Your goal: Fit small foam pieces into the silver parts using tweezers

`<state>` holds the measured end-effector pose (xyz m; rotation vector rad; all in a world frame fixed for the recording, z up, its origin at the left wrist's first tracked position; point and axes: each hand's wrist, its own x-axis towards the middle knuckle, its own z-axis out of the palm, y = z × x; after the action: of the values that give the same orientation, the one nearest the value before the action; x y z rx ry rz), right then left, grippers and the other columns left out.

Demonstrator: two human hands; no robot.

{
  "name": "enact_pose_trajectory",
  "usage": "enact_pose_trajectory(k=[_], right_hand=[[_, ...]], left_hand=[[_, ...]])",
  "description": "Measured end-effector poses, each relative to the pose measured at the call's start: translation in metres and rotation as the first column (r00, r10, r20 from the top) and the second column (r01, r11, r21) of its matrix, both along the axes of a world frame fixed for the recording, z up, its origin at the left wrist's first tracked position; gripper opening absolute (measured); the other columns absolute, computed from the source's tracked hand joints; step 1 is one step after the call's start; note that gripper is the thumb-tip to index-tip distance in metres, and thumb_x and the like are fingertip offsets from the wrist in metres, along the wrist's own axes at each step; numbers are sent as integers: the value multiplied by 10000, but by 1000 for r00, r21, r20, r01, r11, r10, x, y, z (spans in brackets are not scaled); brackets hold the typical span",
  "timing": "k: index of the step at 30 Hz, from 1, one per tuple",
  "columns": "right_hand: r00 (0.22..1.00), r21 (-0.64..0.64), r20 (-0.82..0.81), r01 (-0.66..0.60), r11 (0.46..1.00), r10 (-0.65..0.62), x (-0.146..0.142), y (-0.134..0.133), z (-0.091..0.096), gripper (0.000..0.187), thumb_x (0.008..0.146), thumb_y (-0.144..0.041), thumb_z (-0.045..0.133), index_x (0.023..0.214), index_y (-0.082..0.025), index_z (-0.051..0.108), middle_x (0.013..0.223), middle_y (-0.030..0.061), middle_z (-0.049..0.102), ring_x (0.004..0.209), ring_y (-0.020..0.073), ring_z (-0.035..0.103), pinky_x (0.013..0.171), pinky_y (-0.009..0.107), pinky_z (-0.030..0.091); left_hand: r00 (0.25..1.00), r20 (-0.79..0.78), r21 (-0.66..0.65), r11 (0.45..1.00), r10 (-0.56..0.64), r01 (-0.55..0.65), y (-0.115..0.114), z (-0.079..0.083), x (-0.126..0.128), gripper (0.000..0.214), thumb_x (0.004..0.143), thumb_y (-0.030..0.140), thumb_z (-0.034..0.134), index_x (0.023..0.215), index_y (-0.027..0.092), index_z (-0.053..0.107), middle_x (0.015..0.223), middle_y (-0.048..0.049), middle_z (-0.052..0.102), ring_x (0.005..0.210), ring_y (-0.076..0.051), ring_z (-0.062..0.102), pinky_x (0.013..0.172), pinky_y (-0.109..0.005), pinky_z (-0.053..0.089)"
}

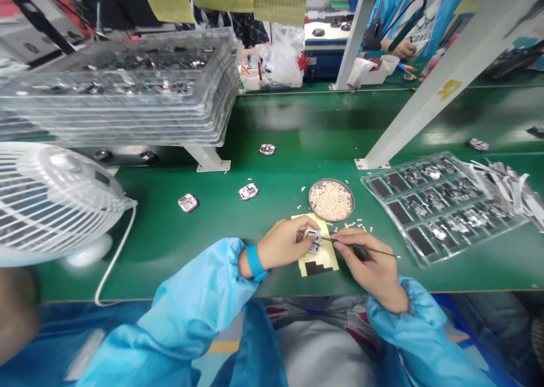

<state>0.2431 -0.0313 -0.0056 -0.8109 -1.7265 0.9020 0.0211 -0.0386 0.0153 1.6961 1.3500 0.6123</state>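
Observation:
My left hand (290,241) is closed on a small white device housing (313,242), held just above a yellow sheet (325,262) with black adhesive pieces on it. Between the fingers of my right hand (369,259) is a thin dark pointed tool (369,247), perhaps tweezers or a pick. Its tip reaches the housing from the right. Beyond the sheet stands a round dish (331,200) full of tiny cream-coloured parts, some of them scattered on the green bench beside it. Fine detail inside the housing is too small to make out.
Similar housings (249,191) lie on the bench to the left and further back. A clear tray (419,228) of parts and paper strips (510,191) are at right. Stacked trays (212,115), a white fan (63,203) and its cord occupy the left. Metal posts (425,98) rise behind.

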Motion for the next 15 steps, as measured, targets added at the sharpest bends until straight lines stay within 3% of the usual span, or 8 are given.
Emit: enact_pose_trajectory(k=[15], right_hand=[[996,65,83,7,998,-12,0,-2,-1,252,832,-42,693,1012,-218,674,995,52,712,956,202,679,844,365,560]], left_hand=[[1000,-9,-7,1000,14,-14,-1,0,1,236,852,207,555,1072,233,637,695,36,661,557,-116,562,549,-212,386]])
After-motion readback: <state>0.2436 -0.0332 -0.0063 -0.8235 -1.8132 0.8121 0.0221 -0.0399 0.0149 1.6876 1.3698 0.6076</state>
